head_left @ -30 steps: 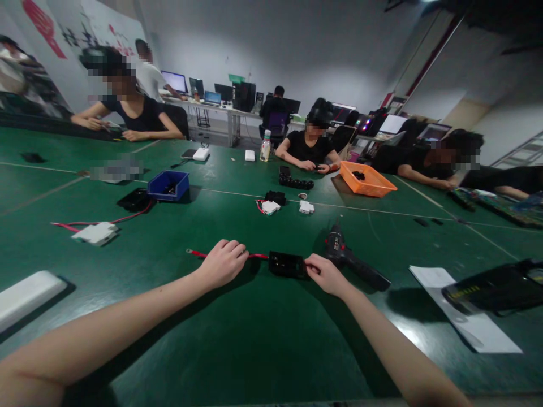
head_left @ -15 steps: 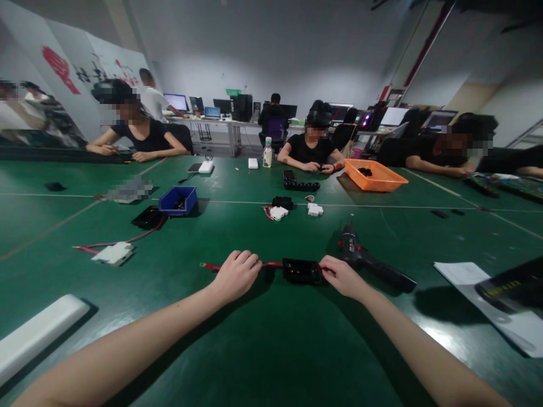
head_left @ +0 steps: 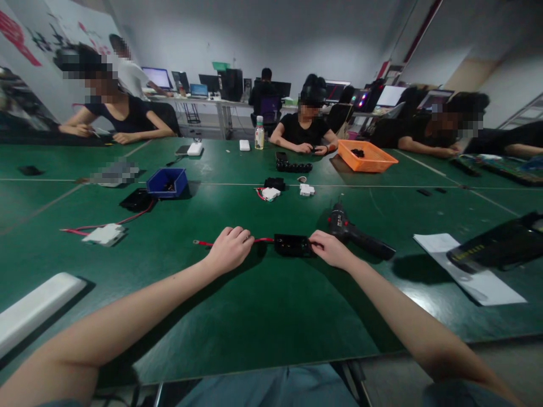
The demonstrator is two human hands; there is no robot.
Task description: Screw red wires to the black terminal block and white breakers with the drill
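Note:
A small black plastic box (head_left: 292, 245) lies on the green table (head_left: 254, 316) in front of me. A red cable (head_left: 263, 240) runs out of its left side, and a metal lug shows at the cable's far left end. My left hand (head_left: 231, 247) is closed around the cable, which passes beneath the fingers. At the box's right end, my right hand (head_left: 331, 249) pinches the edge between thumb and fingers; the exact contact is partly hidden. Just beyond my right hand lies a black cordless screwdriver (head_left: 360, 237).
A blue bin (head_left: 167, 183) with dark parts, a white module (head_left: 104, 234) with red wires and a long white bar (head_left: 38, 308) are on the left. Paper (head_left: 494, 285) lies right, under a dark object. An orange basket (head_left: 367, 156) and co-workers are across the table.
The camera view has tilted down, so the table's near edge and my lap now show. My hands keep the same hold on the cable and box.

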